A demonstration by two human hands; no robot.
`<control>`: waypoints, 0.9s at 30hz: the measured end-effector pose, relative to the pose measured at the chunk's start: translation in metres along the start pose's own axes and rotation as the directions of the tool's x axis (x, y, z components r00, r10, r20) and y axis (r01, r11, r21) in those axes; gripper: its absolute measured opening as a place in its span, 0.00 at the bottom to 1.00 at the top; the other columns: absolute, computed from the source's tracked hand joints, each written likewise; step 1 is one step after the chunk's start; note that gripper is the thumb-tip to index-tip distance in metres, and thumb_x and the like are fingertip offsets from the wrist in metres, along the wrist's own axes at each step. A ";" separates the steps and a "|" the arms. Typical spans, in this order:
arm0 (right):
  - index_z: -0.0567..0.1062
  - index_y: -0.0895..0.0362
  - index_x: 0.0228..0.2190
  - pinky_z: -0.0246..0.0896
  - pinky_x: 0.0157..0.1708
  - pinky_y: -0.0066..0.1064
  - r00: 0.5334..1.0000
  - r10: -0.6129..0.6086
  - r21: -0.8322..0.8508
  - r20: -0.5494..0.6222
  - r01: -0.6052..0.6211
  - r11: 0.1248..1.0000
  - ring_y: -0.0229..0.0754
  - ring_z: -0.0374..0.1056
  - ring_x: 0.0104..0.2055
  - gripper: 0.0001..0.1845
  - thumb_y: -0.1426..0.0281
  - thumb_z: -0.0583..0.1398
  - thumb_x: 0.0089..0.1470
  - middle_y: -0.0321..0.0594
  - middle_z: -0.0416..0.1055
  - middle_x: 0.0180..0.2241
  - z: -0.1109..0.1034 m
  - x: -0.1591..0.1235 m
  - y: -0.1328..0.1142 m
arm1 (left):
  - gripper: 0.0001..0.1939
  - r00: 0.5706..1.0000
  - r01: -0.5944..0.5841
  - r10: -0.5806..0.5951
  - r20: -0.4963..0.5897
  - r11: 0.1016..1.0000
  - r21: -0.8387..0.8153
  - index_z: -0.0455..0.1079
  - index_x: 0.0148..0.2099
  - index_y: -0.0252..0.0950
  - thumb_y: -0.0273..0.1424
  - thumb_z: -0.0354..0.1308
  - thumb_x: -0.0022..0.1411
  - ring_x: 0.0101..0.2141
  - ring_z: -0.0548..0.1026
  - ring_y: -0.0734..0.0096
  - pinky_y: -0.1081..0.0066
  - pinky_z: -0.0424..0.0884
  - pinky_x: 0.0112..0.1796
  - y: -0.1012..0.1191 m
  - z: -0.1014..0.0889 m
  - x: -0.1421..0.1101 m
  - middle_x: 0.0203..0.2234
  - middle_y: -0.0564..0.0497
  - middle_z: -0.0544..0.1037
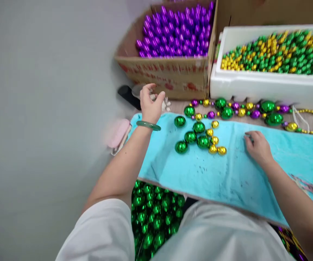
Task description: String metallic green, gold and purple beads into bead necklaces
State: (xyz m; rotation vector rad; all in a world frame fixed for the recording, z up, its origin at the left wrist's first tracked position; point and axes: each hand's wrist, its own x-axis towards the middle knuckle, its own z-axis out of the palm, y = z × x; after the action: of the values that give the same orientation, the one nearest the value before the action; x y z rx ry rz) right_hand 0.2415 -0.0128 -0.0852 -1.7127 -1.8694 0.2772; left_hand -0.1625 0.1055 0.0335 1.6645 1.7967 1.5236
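My left hand (151,105), a green bangle (148,125) on its wrist, is above a pile of small whitish pieces (166,105) beyond the towel's far left edge. Its thumb and bent fingers are apart; some pieces show between them. My right hand (258,146) rests on the turquoise towel (235,174), fingers loosely bent, with nothing visible in them. Between the hands lie several large shiny green beads (190,137) and a short row of smaller gold beads (214,140). A strung bead necklace (227,112) in green, gold and purple stretches along the towel's far side.
Behind stand a cardboard box (170,74) of purple beads (178,32) and a white foam box (243,81) of green and gold beads (284,52). A pink object (119,132) and a black object (129,96) sit at left. Green beads (156,217) fill the space below the towel. Pliers-like tools (310,186) lie right.
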 end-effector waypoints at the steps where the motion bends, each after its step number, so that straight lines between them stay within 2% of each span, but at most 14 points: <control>1: 0.74 0.58 0.36 0.66 0.45 0.47 1.000 -0.008 -0.010 0.010 0.008 1.000 0.51 0.69 0.41 0.14 0.63 0.53 0.56 0.48 0.72 0.36 0.004 0.003 0.004 | 0.19 0.997 -0.080 0.080 0.000 0.996 0.047 0.68 0.48 0.36 0.35 0.62 0.54 0.50 0.68 0.65 0.63 0.62 0.55 0.013 -0.003 0.023 0.45 0.48 0.70; 4: 0.73 0.54 0.34 0.67 0.42 0.47 0.998 0.056 0.033 -0.012 -0.055 0.998 0.51 0.70 0.38 0.13 0.61 0.52 0.58 0.45 0.73 0.35 0.018 0.012 0.014 | 0.13 0.973 -0.214 0.196 0.122 0.964 0.155 0.71 0.43 0.34 0.33 0.60 0.55 0.47 0.70 0.62 0.60 0.62 0.55 0.050 0.001 0.092 0.40 0.48 0.73; 7: 0.72 0.50 0.34 0.67 0.42 0.48 0.997 0.082 0.051 0.003 -0.082 0.995 0.52 0.71 0.40 0.12 0.58 0.52 0.59 0.43 0.72 0.36 0.027 0.016 0.017 | 0.10 0.923 -0.273 0.164 0.349 0.917 0.291 0.73 0.38 0.34 0.32 0.60 0.54 0.47 0.71 0.58 0.59 0.62 0.54 0.070 0.025 0.154 0.38 0.46 0.74; 9: 0.71 0.48 0.33 0.67 0.43 0.49 0.997 0.074 0.062 0.009 -0.075 0.995 0.52 0.71 0.40 0.11 0.58 0.52 0.58 0.42 0.72 0.36 0.028 0.015 0.015 | 0.12 0.878 -0.269 0.058 0.476 0.881 0.389 0.73 0.37 0.34 0.32 0.64 0.49 0.48 0.71 0.54 0.59 0.62 0.55 0.070 0.052 0.187 0.38 0.44 0.75; 12: 0.71 0.45 0.33 0.68 0.43 0.49 0.997 0.070 0.085 0.013 -0.071 0.994 0.52 0.71 0.40 0.09 0.58 0.53 0.58 0.41 0.72 0.35 0.027 0.013 0.011 | 0.19 0.823 -0.257 -0.053 0.566 0.853 0.454 0.73 0.35 0.34 0.30 0.70 0.37 0.49 0.71 0.49 0.57 0.62 0.55 0.056 0.098 0.221 0.36 0.43 0.76; 14: 0.71 0.45 0.32 0.69 0.42 0.48 0.998 0.067 0.097 0.010 -0.068 0.993 0.52 0.71 0.40 0.08 0.59 0.53 0.58 0.41 0.72 0.35 0.027 0.012 0.011 | 0.24 0.788 -0.261 -0.094 0.609 0.844 0.469 0.73 0.37 0.35 0.32 0.72 0.32 0.51 0.71 0.47 0.57 0.62 0.56 0.045 0.129 0.237 0.39 0.42 0.77; 17: 0.72 0.47 0.32 0.69 0.41 0.44 0.999 0.035 0.101 -0.020 -0.033 0.994 0.50 0.71 0.40 0.09 0.59 0.54 0.58 0.41 0.72 0.35 0.032 0.011 0.015 | 0.39 0.731 -0.285 -0.158 0.664 0.813 0.507 0.72 0.48 0.35 0.38 0.73 0.29 0.56 0.66 0.44 0.54 0.59 0.58 0.037 0.170 0.258 0.51 0.39 0.72; 19: 0.72 0.49 0.33 0.69 0.40 0.41 0.999 -0.003 0.094 -0.045 0.007 0.996 0.47 0.71 0.39 0.10 0.59 0.54 0.59 0.40 0.72 0.35 0.037 0.010 0.019 | 0.51 0.699 -0.316 -0.192 0.689 0.781 0.538 0.65 0.58 0.37 0.40 0.74 0.28 0.60 0.61 0.41 0.53 0.57 0.59 0.036 0.194 0.268 0.59 0.37 0.63; 21: 0.72 0.51 0.34 0.69 0.40 0.37 0.997 -0.040 0.080 -0.062 0.045 0.996 0.45 0.70 0.39 0.09 0.61 0.55 0.60 0.40 0.72 0.35 0.041 0.008 0.022 | 0.58 0.670 -0.351 -0.211 0.711 0.754 0.555 0.56 0.65 0.40 0.40 0.74 0.30 0.62 0.57 0.41 0.53 0.57 0.60 0.037 0.216 0.274 0.64 0.37 0.55; 24: 0.72 0.52 0.36 0.68 0.41 0.34 0.995 -0.068 0.052 -0.072 0.072 0.996 0.43 0.69 0.40 0.08 0.62 0.55 0.60 0.40 0.72 0.35 0.044 0.004 0.025 | 0.59 0.638 -0.392 -0.216 0.739 0.735 0.554 0.43 0.69 0.44 0.41 0.71 0.40 0.59 0.62 0.46 0.56 0.65 0.55 0.037 0.243 0.270 0.64 0.37 0.53; 27: 0.72 0.52 0.36 0.67 0.41 0.34 0.995 -0.076 0.036 -0.071 0.079 0.996 0.43 0.69 0.40 0.08 0.63 0.55 0.61 0.39 0.72 0.35 0.043 0.003 0.024 | 0.51 0.621 -0.437 -0.202 0.757 0.713 0.549 0.44 0.69 0.44 0.44 0.66 0.50 0.54 0.69 0.50 0.59 0.71 0.49 0.036 0.255 0.258 0.62 0.38 0.55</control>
State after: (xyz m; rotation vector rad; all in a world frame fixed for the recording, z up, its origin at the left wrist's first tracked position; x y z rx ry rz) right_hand 0.2383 0.0034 -0.1315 -1.5994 -1.8629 0.2193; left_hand -0.0295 0.4427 0.0694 2.2971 1.7690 -0.1075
